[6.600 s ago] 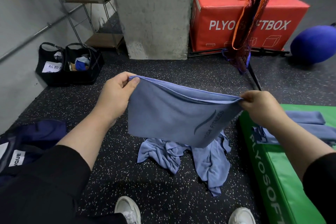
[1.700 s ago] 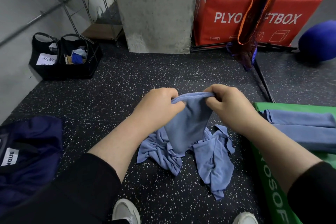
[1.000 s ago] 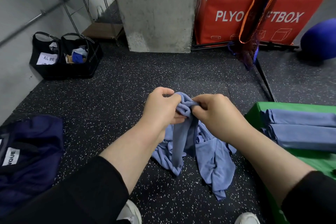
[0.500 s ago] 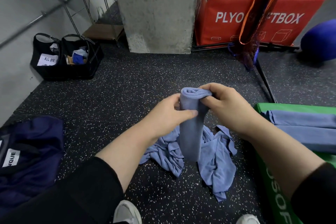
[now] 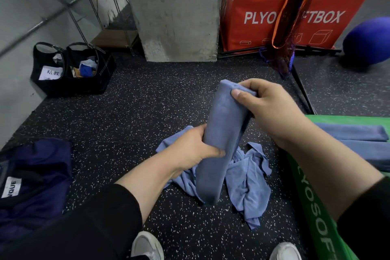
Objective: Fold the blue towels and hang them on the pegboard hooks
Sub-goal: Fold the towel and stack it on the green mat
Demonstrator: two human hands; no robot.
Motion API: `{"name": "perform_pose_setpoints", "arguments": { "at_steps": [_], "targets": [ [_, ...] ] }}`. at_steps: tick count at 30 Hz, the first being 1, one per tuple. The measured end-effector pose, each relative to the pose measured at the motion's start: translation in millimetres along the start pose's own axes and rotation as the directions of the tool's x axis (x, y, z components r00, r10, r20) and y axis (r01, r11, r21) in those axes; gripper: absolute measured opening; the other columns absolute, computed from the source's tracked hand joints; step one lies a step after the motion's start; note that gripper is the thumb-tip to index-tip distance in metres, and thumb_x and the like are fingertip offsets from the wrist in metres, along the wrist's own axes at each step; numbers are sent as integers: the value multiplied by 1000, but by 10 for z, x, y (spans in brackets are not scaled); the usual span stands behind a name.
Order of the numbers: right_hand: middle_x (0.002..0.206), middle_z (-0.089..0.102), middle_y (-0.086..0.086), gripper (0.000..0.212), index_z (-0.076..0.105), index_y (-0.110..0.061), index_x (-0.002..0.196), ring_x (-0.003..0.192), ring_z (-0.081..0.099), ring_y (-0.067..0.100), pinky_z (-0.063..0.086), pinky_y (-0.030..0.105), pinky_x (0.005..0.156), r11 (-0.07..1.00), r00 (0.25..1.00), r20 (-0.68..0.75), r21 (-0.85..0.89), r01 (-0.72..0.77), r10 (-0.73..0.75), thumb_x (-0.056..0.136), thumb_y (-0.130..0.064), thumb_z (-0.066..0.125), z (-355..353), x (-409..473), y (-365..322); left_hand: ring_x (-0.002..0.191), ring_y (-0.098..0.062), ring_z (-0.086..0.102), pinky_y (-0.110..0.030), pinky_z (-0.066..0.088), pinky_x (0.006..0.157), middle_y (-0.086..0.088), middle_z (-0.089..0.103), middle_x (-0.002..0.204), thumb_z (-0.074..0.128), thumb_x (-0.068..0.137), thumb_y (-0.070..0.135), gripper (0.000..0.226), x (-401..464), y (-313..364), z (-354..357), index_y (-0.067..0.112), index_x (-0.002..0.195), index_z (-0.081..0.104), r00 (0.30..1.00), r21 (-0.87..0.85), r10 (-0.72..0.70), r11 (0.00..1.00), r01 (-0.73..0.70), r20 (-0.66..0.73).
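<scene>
Nearest to the camera are two white shoes (image 5: 147, 246), on the black speckled rubber floor (image 5: 130, 112). Just beyond them a crumpled blue towel (image 5: 247, 177) lies on the floor. Above this crumpled towel the person holds a blue towel folded into a long narrow strip (image 5: 221, 133), almost upright and a little tilted. The left hand (image 5: 190, 150) grips the strip at its middle, fingers curled around it and thumb across the front. The right hand (image 5: 268, 107) holds the top end, with the thumb pressed on the cloth and the fingers curled behind it. Right of the crumpled towel stands a green soft plyo box (image 5: 312, 207); on it lie two folded blue towels (image 5: 356, 133) side by side. Left of the crumpled towel is a dark navy garment with a white label (image 5: 35, 175). Farther away, two black bags (image 5: 69, 67) sit by the wall. Behind the crumpled towel rises a grey concrete pillar (image 5: 177, 10), with a red plyo box (image 5: 291, 10) and a blue ball (image 5: 369, 40) to its right.
</scene>
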State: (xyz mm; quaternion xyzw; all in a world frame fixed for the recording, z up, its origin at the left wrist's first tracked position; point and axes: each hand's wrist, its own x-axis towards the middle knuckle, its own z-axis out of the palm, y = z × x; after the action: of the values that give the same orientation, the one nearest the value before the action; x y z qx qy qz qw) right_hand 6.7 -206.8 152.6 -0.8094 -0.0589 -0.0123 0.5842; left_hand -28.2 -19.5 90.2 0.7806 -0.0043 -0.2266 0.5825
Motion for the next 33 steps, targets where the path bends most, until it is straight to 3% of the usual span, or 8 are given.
{"name": "perform_pose_setpoints", "arguments": {
  "at_steps": [7, 12, 15, 19, 22, 24, 28, 33],
  "targets": [
    [88, 68, 2, 12, 74, -21, 94, 82, 62, 18, 57, 59, 83, 983, 986, -69, 120, -140, 149, 96, -28, 64, -281, 22, 183, 107, -17, 72, -48, 53, 101, 4, 77, 111, 79, 82, 13, 41, -70, -183, -63, 23, 120, 66, 983, 114, -132, 986, 118, 125],
    [92, 61, 2, 13, 68, -19, 97, 86, 55, 20, 54, 44, 74, 967, 957, -151, 97, -235, 248, 102, -24, 57, -386, 38, 379, 104, -24, 73, -47, 53, 100, -4, 76, 110, 79, 74, 18, 44, -150, -293, -179, 17, 115, 66, 964, 174, -209, 968, 180, 166],
    [100, 62, 6, 14, 66, -17, 101, 93, 58, 21, 58, 45, 81, 951, 939, -168, 122, -283, 301, 104, -22, 53, -474, 43, 497, 88, -17, 67, -40, 50, 86, -4, 73, 101, 77, 72, 20, 32, -220, -351, -286, 17, 102, 65, 959, 256, -234, 948, 188, 159],
    [113, 62, 14, 18, 63, -9, 114, 100, 61, 26, 60, 44, 77, 913, 902, -184, 199, -355, 391, 106, -17, 49, -626, 9, 629, 80, -16, 59, -32, 44, 72, -7, 66, 94, 75, 74, 19, 40, -329, -408, -396, -2, 106, 60, 954, 322, -277, 919, 228, 115],
    [117, 60, 20, 21, 61, -4, 120, 102, 61, 31, 58, 42, 70, 855, 859, -158, 289, -431, 487, 105, -15, 51, -724, -33, 755, 78, -19, 59, -34, 46, 70, -7, 64, 86, 69, 78, 16, 17, -365, -427, -447, 5, 91, 64, 961, 268, -275, 928, 259, 23],
    [121, 59, 20, 26, 60, -1, 126, 103, 60, 32, 56, 41, 69, 816, 830, -157, 354, -458, 534, 104, -14, 53, -774, -63, 832, 81, -23, 64, -42, 53, 76, -13, 70, 88, 66, 74, 20, 20, -376, -410, -462, 8, 90, 66, 968, 190, -251, 950, 249, -14],
    [114, 58, 17, 21, 62, -4, 120, 92, 59, 26, 62, 39, 65, 798, 812, -199, 414, -437, 548, 102, -14, 58, -863, -117, 880, 100, -30, 73, -52, 60, 88, -14, 74, 111, 68, 89, 9, 27, -389, -359, -467, 11, 115, 66, 968, -14, -251, 968, 251, -15],
    [91, 57, 12, 8, 65, -5, 102, 80, 57, 22, 58, 28, 52, 814, 839, -170, 400, -421, 517, 99, -11, 62, -1027, -214, 919, 86, -25, 73, -36, 60, 71, -15, 68, 119, 70, 88, -4, 44, -387, -281, -393, 16, 127, 58, 961, -153, -254, 951, 269, 109]
  ]
}}
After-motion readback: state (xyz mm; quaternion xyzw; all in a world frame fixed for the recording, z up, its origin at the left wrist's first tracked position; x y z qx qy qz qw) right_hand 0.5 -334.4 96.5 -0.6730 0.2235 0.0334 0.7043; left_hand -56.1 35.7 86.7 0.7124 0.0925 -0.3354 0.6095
